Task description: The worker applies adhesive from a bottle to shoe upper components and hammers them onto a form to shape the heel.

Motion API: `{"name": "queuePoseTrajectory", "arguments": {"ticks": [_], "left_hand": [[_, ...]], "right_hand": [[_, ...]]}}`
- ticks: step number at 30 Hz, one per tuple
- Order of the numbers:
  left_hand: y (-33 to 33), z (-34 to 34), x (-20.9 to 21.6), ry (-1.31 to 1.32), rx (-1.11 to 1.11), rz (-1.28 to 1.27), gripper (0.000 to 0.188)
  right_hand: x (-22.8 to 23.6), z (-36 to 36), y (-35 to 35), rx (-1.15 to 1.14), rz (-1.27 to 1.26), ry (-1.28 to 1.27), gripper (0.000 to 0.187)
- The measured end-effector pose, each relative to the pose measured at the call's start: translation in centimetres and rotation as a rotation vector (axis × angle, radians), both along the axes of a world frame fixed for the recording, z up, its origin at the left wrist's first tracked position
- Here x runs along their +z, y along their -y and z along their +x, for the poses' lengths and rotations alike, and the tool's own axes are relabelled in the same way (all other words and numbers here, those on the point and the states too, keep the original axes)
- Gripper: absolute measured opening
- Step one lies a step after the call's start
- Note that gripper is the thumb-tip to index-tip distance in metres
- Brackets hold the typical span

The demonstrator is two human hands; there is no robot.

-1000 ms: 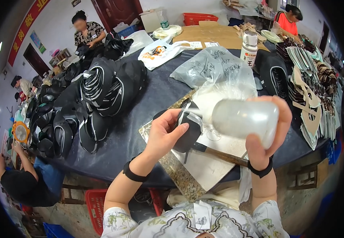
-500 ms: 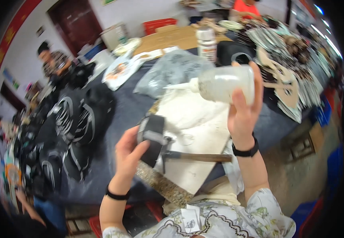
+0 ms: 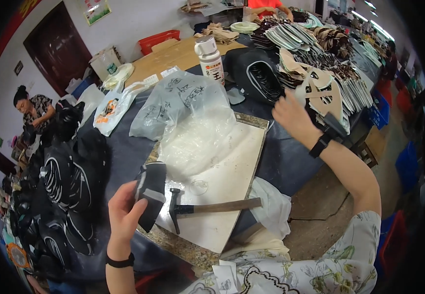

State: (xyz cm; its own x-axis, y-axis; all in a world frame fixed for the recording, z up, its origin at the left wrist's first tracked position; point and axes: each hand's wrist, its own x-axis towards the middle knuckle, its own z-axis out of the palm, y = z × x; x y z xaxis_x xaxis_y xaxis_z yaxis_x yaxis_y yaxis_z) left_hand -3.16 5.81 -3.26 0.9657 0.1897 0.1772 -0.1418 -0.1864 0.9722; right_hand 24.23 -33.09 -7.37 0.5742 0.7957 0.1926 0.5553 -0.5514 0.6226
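— What changed since half a second ago?
— The pale bottle has left the right hand, which now reaches open-fingered onto the tan cut-outs.
— And the left hand?
— Still closed around the black piece, just left of the hammer lying on the table.

Your left hand is raised low and near your body, fingers curled in a grip, a black band on the wrist. Your right arm stretches far forward, right hand reaching palm down, a dark watch on its wrist.
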Motion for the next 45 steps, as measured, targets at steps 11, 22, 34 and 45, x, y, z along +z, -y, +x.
{"name": "queuePoseTrajectory", "arguments": {"ticks": [11, 22, 34, 45], "left_hand": [[-0.7, -1.1, -0.2, -0.215, -0.274, 0.198, 0.038], [-0.1, -8.3, 5.3, -0.209, -0.323, 0.557, 0.041], [1.4, -27.7, 4.2, -0.337, 0.169, 0.097, 0.041], [8.0, -16.4, -6.6, -0.579, -0.564, -0.156, 0.033]], "right_hand": [[-3.6, -6.1, -2.6, 0.001, 0.053, -0.169, 0.047], [2.9, -18.6, -20.3, 0.784, 0.678, -1.979, 0.022], [-0.7, -36.8, -22.1, 0.987, 0.614, -2.35, 0.015], [-4.1, -33.0, -6.5, 0.001, 0.998, -2.07, 0.011]]}}
